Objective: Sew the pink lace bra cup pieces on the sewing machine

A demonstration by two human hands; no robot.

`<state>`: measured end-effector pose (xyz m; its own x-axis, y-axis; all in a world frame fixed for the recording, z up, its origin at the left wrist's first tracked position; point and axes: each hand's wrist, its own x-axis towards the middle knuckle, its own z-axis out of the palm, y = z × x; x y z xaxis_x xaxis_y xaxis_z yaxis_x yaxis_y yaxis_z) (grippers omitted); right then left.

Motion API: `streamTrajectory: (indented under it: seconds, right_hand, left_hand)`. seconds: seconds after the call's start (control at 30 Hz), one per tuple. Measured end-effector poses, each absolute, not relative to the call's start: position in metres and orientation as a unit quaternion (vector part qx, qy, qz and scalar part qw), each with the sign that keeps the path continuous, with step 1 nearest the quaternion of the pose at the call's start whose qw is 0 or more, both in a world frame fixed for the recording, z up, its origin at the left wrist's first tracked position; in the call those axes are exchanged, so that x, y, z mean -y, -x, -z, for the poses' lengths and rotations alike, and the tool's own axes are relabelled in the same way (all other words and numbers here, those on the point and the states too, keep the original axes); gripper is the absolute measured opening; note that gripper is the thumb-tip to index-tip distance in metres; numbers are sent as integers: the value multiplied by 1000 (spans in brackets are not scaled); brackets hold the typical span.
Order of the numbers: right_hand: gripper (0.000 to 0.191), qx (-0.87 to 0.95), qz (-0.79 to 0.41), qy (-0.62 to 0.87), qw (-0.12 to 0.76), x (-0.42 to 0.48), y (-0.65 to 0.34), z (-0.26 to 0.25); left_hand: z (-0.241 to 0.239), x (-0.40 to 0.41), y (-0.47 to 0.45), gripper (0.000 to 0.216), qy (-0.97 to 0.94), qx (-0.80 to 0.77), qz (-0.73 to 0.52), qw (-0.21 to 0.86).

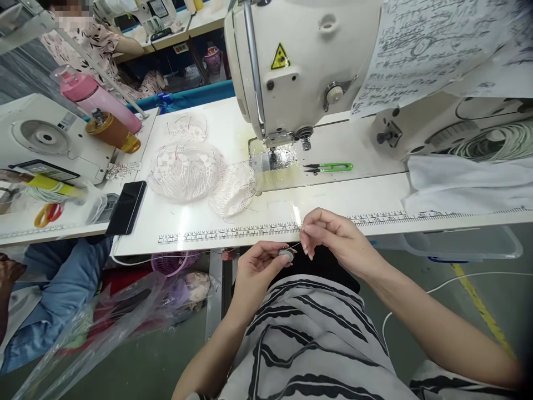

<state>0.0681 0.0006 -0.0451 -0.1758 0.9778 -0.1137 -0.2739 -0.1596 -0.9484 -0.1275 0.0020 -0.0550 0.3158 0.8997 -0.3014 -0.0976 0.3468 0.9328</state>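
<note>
Just off the table's front edge, my left hand [257, 269] pinches a bobbin [286, 255], a small round silvery-grey piece, between thumb and fingers. A fine thread [295, 244] runs from it towards my right hand [331, 236], whose thumb and fingertips are closed on its end. Both hands are beside the ruler tape [266, 229] along the table edge. Beyond them, white lace pieces [187, 172] lie left of the sewing machine's needle area [272, 158]. Green-handled thread snips [328, 167] rest on the machine bed.
A black phone [127, 208], an amber bottle [112, 131] and a pink bottle [97, 97] are on the left. White cloth [470, 180] lies at the right, below hanging written sheets [441, 50]. A person in blue jeans [62, 283] sits at left; another person [91, 44] is behind.
</note>
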Motion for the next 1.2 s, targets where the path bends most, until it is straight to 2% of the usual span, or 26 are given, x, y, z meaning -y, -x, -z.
streamTrajectory:
  seconds: [0.27,0.5,0.73,0.83,0.97,1.03,1.1,1.2]
  right_hand:
    - [20,546,-550,459,434,6,-67,45]
    - [25,603,-501,496,374,18,-65,50]
    - [18,723,-350,461,377,9,-74,42]
    - [24,739,-348,452,359,0,-80,37]
    - [26,737,-346,474,335,-11,-83,31]
    - [24,748,-319,474,338,-13,-83,28]
    - [22,748,-298,481,345,-12,-82,27]
    - [21,729,-290,506,359,-2,-79,29]
  left_hand:
    - [58,1,129,20,-438,-467,-405,652]
    - [63,3,129,17,-415,-463,-447,643]
    - [52,0,137,16,-459,-431,-382,676]
    - [47,-2,142,22,-498,-421,-354,670]
    - [42,-9,148,18,-668,-336,-287,598]
    - [41,-14,148,23,-752,-287,-242,542]
    - [43,-18,145,32,-798,-292,-218,480]
    - [52,-20,137,37,-807,-359,-273,381]
